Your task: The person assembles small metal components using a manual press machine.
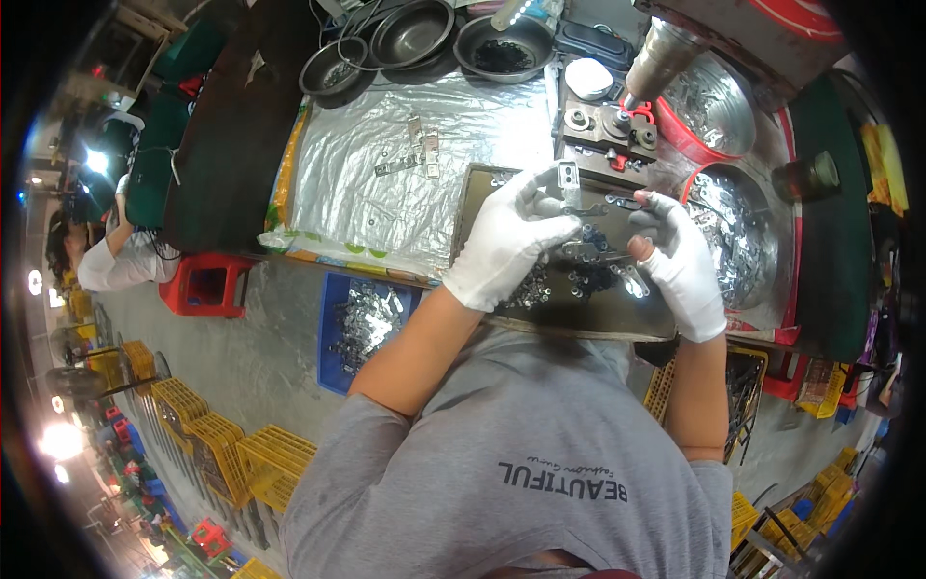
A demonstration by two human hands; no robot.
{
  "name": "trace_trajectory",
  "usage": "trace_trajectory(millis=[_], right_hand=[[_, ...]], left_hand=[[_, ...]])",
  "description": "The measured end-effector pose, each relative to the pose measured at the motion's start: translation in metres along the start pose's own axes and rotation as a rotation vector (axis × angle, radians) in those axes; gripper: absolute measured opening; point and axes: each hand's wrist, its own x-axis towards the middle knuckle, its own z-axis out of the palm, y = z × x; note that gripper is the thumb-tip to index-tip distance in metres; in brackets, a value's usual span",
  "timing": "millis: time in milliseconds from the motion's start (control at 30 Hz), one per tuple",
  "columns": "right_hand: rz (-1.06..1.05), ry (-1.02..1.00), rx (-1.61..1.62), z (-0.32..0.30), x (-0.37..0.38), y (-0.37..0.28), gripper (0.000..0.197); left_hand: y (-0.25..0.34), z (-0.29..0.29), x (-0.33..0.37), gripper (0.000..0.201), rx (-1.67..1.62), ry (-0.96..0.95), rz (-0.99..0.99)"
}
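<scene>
Grey T-shirt [521, 463] fills the near edge; both forearms come up from it to a dark flat tray [617, 314] strewn with small metal fittings; left hand [506, 246], white glove, fingers pinched on an upright metal hinge plate [569, 183]; right hand [680, 261], white glove, fingers curled over loose parts [598, 256], can't tell whether it grips one; beyond the tray a silver foil sheet [386, 183] covers the bench, a few plates lie on it; press fixture [608, 130] just past the hands; steel bowls of parts [738, 232] at right, dark pans [415, 34] at far edge; blue bin [362, 328] and red stool [207, 285] on the floor to the left, yellow crates [231, 449] further left, another person [116, 256] beyond.
</scene>
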Motion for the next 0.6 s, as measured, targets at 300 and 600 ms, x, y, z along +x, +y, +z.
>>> trace_trajectory(millis=[300,600], right_hand=[[-0.002,-0.258,-0.512,0.005,0.002,-0.021,0.036],[0.157,-0.246,-0.517,0.004,0.005,-0.026,0.035]], left_hand=[[0.004,0.004,0.003,0.061,0.007,-0.01,-0.005],[0.0,0.003,0.007,0.062,0.083,0.001,-0.006]])
